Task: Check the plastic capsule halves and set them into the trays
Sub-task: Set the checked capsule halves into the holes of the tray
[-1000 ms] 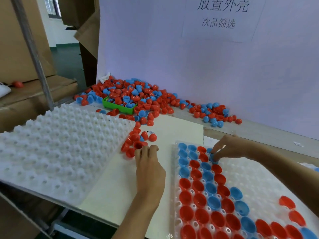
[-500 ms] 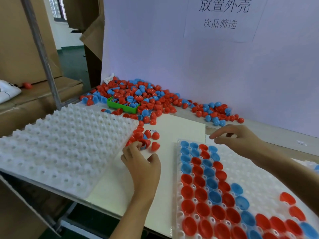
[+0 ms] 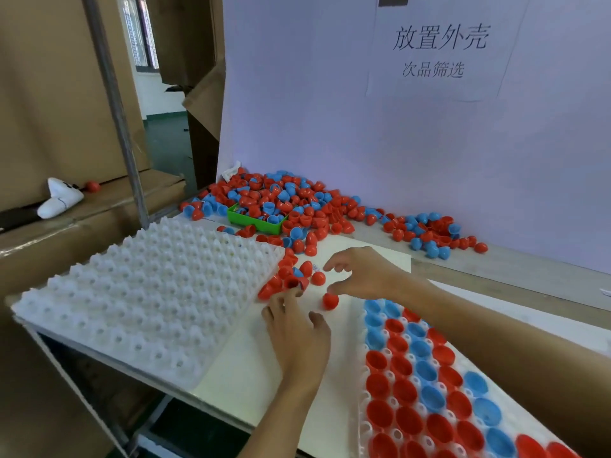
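A small cluster of red capsule halves (image 3: 289,279) lies on the cream board between two trays. My left hand (image 3: 297,328) reaches into it from the near side, fingertips touching the nearest halves and thumb spread to the right. My right hand (image 3: 363,276) hovers beside the cluster with its fingers spread and curved, holding nothing. A single red half (image 3: 330,300) sits on the board just under its thumb. The right tray (image 3: 365,428) has red and blue halves set open side up in its near-left rows. The left white tray (image 3: 148,309) holds none.
A large pile of red and blue halves (image 3: 281,200) lies against the white back panel, around a green box (image 3: 254,223). More loose halves (image 3: 429,231) trail to the right. A metal post (image 3: 122,133) and cardboard boxes (image 3: 49,94) stand at the left.
My right hand has left the far corner of the filled tray and swung left to the small cluster. My left hand stays at the cluster, and one red half now lies apart.
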